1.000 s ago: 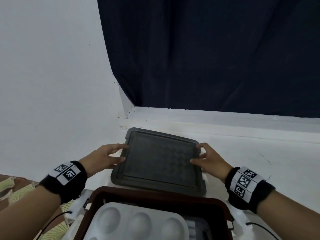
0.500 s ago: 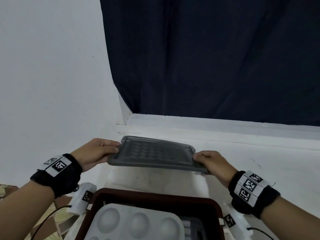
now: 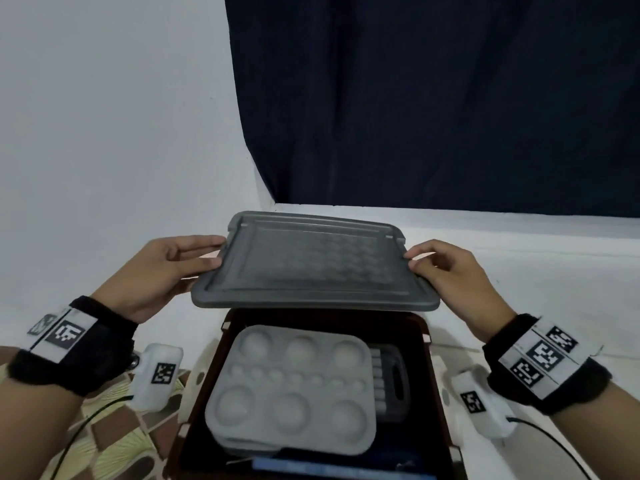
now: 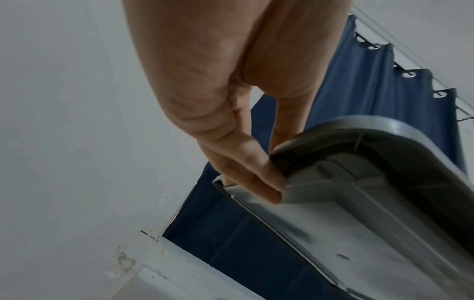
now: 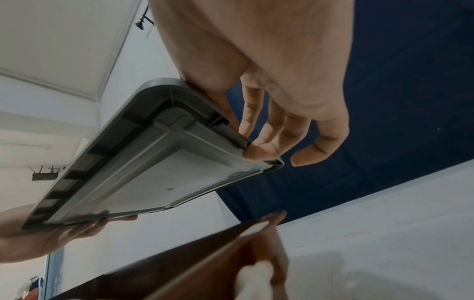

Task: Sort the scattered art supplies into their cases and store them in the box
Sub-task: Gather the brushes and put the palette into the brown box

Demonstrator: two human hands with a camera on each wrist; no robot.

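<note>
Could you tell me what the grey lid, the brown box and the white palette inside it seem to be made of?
Grey lid: probably moulded plastic, matte; embossed top, ribs underneath. Brown box: likely plastic, slightly glossy, with thin walls and rounded corners. White palette: apparently matte moulded plastic with smooth round wells.

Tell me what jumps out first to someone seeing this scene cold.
The grey lid stands out, held in the air by the left hand and right hand at its short edges, just beyond the open brown box. Next comes the white paint palette lying in that box, with the dark blue curtain filling the background.
</note>
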